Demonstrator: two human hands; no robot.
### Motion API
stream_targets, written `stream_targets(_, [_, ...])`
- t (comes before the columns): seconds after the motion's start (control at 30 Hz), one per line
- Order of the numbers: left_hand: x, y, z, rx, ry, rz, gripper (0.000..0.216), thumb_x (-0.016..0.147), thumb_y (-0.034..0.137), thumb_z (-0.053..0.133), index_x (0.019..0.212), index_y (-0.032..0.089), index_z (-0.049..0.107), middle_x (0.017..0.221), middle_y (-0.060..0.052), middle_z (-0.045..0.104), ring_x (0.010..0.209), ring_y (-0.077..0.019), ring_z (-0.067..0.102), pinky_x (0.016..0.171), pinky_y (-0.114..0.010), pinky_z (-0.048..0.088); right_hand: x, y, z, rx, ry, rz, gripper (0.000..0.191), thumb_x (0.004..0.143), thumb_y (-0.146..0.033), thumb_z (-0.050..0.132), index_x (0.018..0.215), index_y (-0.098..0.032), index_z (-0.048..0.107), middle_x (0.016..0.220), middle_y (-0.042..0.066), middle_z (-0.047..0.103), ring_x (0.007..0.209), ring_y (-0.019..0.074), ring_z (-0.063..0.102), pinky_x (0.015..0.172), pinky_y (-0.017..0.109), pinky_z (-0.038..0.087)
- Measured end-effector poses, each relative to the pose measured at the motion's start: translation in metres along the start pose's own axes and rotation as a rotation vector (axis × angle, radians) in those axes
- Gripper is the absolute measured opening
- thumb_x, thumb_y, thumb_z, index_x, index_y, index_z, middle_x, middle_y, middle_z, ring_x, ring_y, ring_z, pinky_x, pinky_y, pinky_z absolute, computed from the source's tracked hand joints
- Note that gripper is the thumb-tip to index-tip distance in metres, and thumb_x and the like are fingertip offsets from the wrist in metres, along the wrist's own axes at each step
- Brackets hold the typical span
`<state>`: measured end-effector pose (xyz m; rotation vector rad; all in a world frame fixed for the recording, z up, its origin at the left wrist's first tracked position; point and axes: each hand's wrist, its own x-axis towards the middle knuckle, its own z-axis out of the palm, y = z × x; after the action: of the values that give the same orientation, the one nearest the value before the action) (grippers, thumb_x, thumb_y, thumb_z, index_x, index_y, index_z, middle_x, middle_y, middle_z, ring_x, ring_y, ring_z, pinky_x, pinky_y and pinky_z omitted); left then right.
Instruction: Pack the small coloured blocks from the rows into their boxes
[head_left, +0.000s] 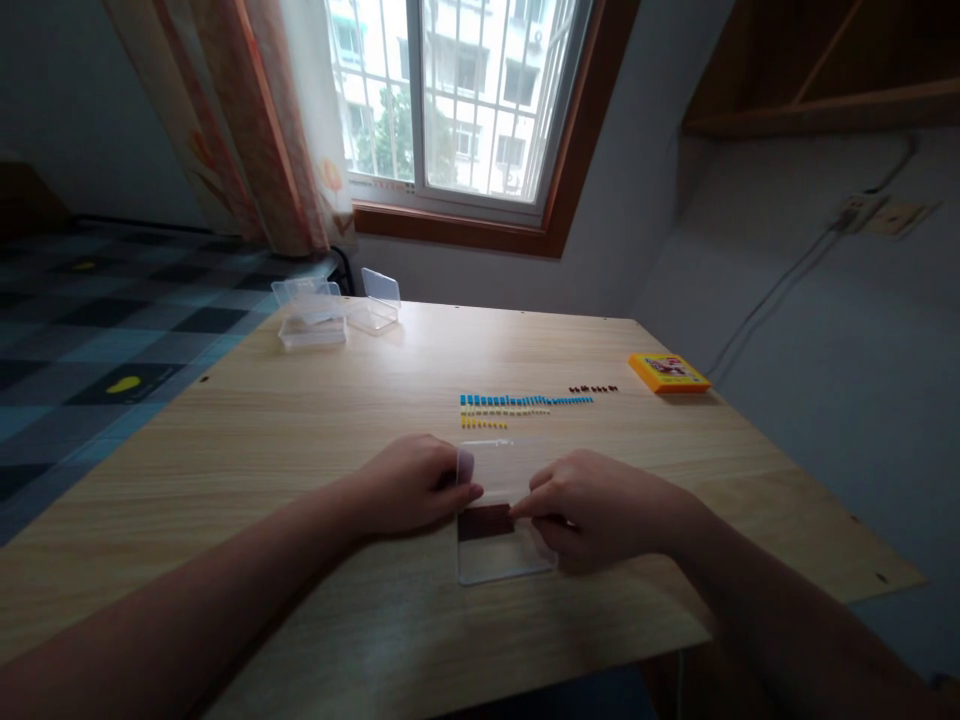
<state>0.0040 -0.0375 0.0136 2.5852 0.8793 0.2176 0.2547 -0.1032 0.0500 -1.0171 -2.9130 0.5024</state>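
Note:
A shallow clear plastic box [499,565] lies on the table in front of me. My left hand [420,485] grips its left side, the thumb over the rim and a fingertip showing through the plastic. Inside the box is a flat dark brown rectangular block [484,521]; whether it is one piece or several small ones side by side, I cannot tell. My right hand [600,507] is at the box's right side, fingers curled together, with the index fingertip touching the block's right end. Anything pinched there is too small to make out.
Beyond the box, small pieces lie in rows: blue [517,400], pale [502,410], yellow [480,423] and dark brown [592,388]. A yellow-orange box [667,373] is at the table's right edge. Open clear boxes [313,328] stand at the far left, below the window.

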Motion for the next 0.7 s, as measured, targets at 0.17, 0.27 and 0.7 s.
stream_targets(0.17, [-0.0007,0.0007,-0.0002,0.005,0.003,-0.008,0.031,0.092,0.040,0.056,0.068,0.019,0.059,0.063,0.000,0.061,0.059,-0.0138,0.051,0.058,-0.026,0.034,-0.0019,0.0011,-0.0030,0.043,0.018,0.003,0.037,0.088,-0.012,0.052,0.113,-0.018,0.077,0.088,0.007,0.077,0.071,0.0152,0.065,0.066,0.026,0.042])
stream_targets(0.27, [-0.0007,0.0008,-0.0001,0.016,0.004,-0.003,0.032,0.091,0.041,0.055,0.068,0.019,0.059,0.063,0.000,0.061,0.059,-0.0139,0.051,0.058,-0.026,0.034,-0.0014,0.0012,-0.0040,0.048,0.000,0.018,0.038,0.086,-0.011,0.053,0.112,-0.019,0.078,0.087,0.006,0.077,0.072,0.0152,0.065,0.067,0.026,0.043])
stream_targets(0.7, [-0.0004,0.0002,0.0009,0.018,0.003,0.003,0.032,0.092,0.041,0.054,0.068,0.019,0.059,0.063,0.000,0.061,0.059,-0.0135,0.051,0.058,-0.025,0.034,0.0011,0.0013,-0.0008,0.029,-0.008,0.002,0.030,0.086,-0.012,0.054,0.099,-0.019,0.079,0.081,0.005,0.074,0.069,0.0146,0.061,0.063,0.025,0.040])
